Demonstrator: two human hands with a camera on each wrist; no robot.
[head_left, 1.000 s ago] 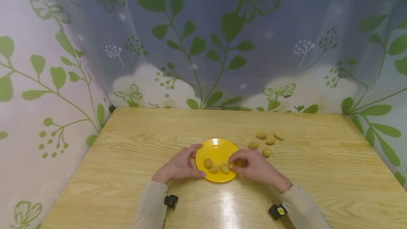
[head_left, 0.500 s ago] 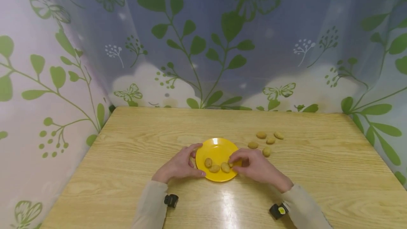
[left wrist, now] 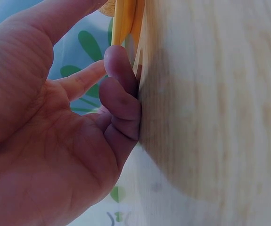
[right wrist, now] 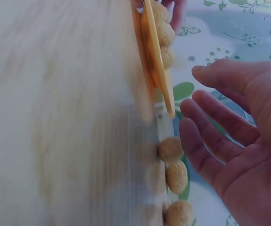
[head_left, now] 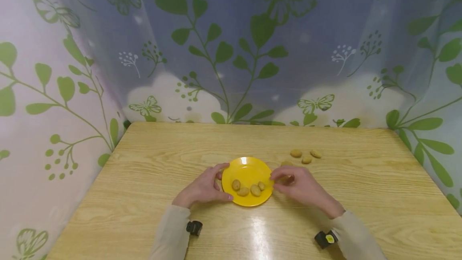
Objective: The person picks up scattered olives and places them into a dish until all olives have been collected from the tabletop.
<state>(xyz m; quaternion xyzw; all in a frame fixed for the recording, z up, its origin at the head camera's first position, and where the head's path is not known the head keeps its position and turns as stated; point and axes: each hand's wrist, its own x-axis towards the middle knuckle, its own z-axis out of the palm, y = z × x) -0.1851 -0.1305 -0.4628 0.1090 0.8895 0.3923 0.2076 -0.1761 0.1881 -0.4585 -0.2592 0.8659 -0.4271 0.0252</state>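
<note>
A round yellow plate (head_left: pixel 247 173) lies on the table, with several tan, oval, nut-like pieces (head_left: pixel 243 191) along its near side. My left hand (head_left: pixel 203 187) holds the plate's left rim, thumb at the near side and index finger at the far side. In the left wrist view its lower fingers (left wrist: pixel 121 101) are curled beside the plate edge (left wrist: pixel 122 23). Just off the right rim is my right hand (head_left: pixel 303 185), its fingers loosely bent. The right wrist view shows this hand (right wrist: pixel 243 141) with nothing between thumb and fingers.
More of the tan pieces (head_left: pixel 296 153) lie on the wooden table (head_left: pixel 173 143) behind the right hand, which partly hides one. A patterned curtain (head_left: pixel 231 71) stands along the back and sides. Each wrist carries a small black camera (head_left: pixel 195 228).
My right hand has let go of one tan piece on the plate and moved right, off the rim. My left hand and the plate stay where they were.
</note>
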